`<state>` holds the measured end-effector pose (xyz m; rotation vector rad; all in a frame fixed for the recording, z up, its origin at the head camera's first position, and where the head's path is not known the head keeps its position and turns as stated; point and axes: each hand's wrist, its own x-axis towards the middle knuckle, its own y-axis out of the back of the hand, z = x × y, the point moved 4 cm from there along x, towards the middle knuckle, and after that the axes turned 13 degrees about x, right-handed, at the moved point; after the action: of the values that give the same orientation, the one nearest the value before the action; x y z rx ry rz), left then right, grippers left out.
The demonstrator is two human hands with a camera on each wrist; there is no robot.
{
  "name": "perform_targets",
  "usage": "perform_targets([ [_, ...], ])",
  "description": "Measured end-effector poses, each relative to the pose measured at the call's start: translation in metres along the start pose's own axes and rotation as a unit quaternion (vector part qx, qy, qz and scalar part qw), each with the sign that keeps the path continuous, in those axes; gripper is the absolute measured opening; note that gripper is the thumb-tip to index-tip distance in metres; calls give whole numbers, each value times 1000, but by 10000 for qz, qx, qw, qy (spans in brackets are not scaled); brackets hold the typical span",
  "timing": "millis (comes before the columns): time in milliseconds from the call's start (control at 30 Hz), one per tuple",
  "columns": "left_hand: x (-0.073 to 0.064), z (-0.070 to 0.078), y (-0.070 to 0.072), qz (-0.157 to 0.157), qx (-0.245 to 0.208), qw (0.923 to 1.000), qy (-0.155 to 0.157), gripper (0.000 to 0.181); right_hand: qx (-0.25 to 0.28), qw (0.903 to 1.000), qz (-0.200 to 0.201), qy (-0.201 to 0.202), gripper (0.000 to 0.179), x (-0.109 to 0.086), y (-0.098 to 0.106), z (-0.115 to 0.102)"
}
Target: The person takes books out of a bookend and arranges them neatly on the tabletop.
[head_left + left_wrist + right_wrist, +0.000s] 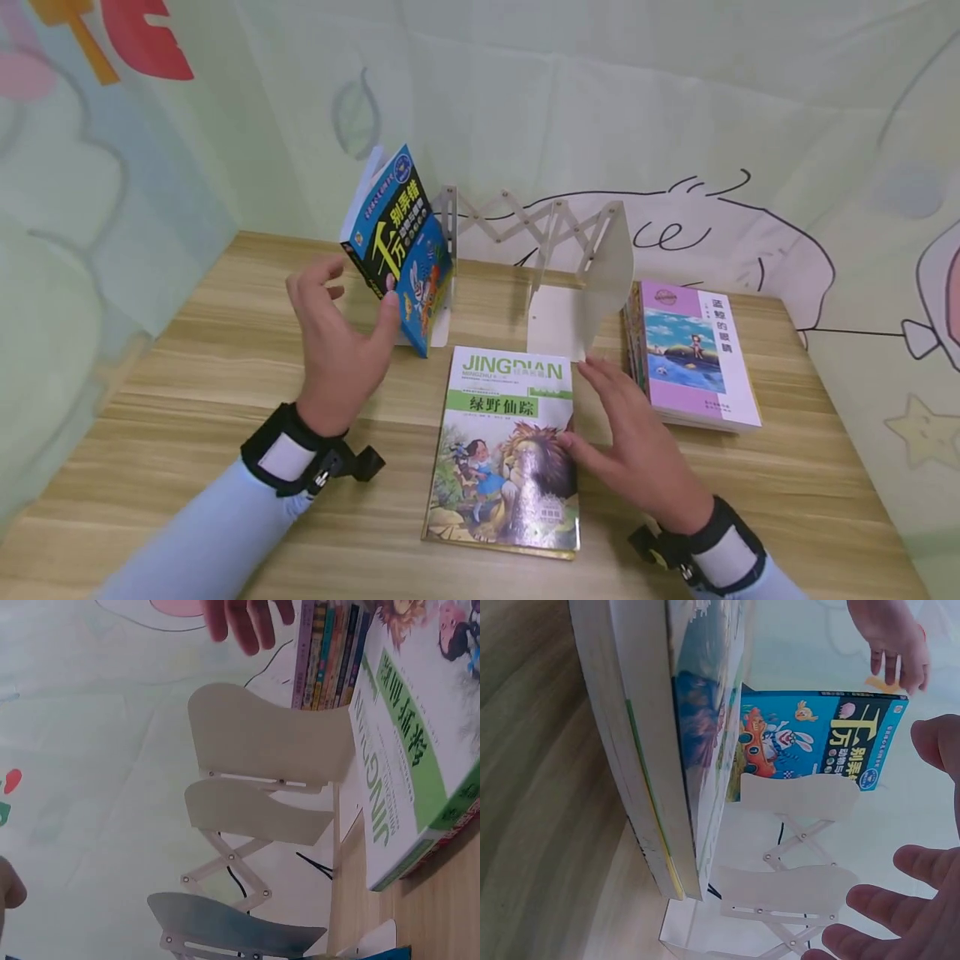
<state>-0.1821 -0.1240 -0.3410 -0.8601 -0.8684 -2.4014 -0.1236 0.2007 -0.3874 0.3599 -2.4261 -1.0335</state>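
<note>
A blue and black book stands tilted at the left end of the white folding bookend. Beside its spine is my left hand, thumb and fingers spread with no grip visible; whether a fingertip touches the cover I cannot tell. A book with a lion and a girl on its cover lies on top of at least one other in front of the bookend. My right hand is at its right edge, fingers extended, thumb over or close to the cover. In the right wrist view the blue book shows its rabbit picture.
A stack of books with a pink and white cover lies right of the bookend, on the wooden table. Behind the table hangs a printed cloth with cartoon drawings. Bookend plates rise between the blue book and the stack.
</note>
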Motion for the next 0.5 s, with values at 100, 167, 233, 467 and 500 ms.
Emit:
perform_targets([
  [100,14,-15,-1,-422,82,9982,406,77,12,10000,14,11,86,-1,-1,1],
  [167,23,-24,-4,-849,139,9946,587,81,24,10000,16,1,85,-1,-2,2],
  [233,30,-32,-9,-1192,242,9903,671,77,42,10000,6,-37,84,-1,-2,2],
  [467,33,-50,-15,-1481,311,9834,997,52,102,9996,19,-259,87,-5,-4,6],
  [500,32,-51,-15,-1458,328,9833,1036,51,99,9996,13,-278,87,-6,-4,7],
])
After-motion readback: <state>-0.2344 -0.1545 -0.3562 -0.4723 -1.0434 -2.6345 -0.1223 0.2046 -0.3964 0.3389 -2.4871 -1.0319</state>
